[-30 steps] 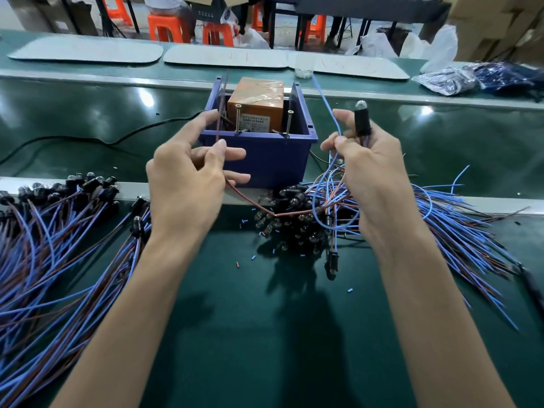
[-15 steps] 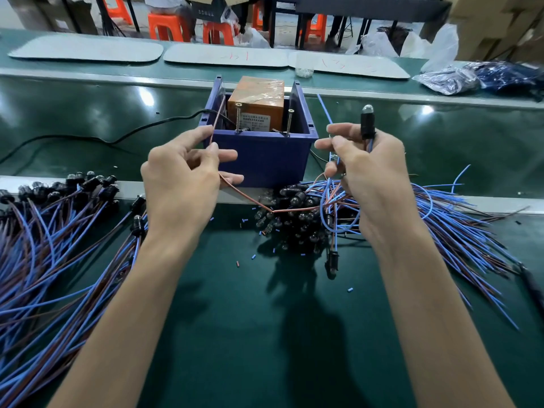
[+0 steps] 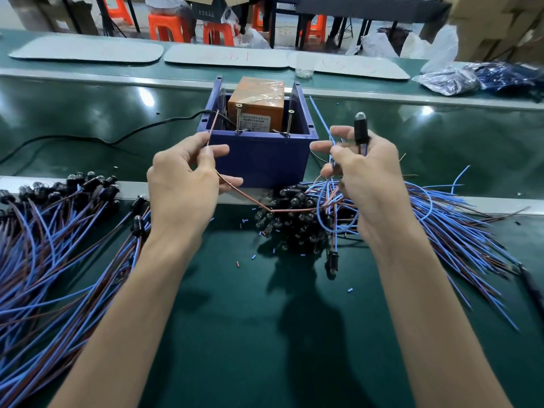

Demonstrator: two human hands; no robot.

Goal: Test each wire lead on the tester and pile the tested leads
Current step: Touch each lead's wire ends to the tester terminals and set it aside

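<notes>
Far left on desk (image 3: 265, 334), tested pile (image 3: 59, 231). I read left hand (image 3: 182, 189): fingers (image 3: 219, 149) pinch brown wire (image 3: 212, 131), tip near left screw (image 3: 238, 117) of tester (image 3: 259, 154), contact maybe not made. Further right, right hand (image 3: 368, 178) grips lamp socket (image 3: 361, 128) plus blue wire (image 3: 322, 119) above untested heap (image 3: 294, 222). Risk I see: bare tips miss screws or touch together, false reading; slack snags heap

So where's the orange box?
In the head view, centre and far side: the orange box sits inside the blue bin, behind two upright screws.

Green bench (image 3: 265, 334) bears blue box (image 3: 259, 160), left lead pile (image 3: 44, 260), right lead pile (image 3: 441, 225), scattered offcuts (image 3: 237, 264)
</notes>
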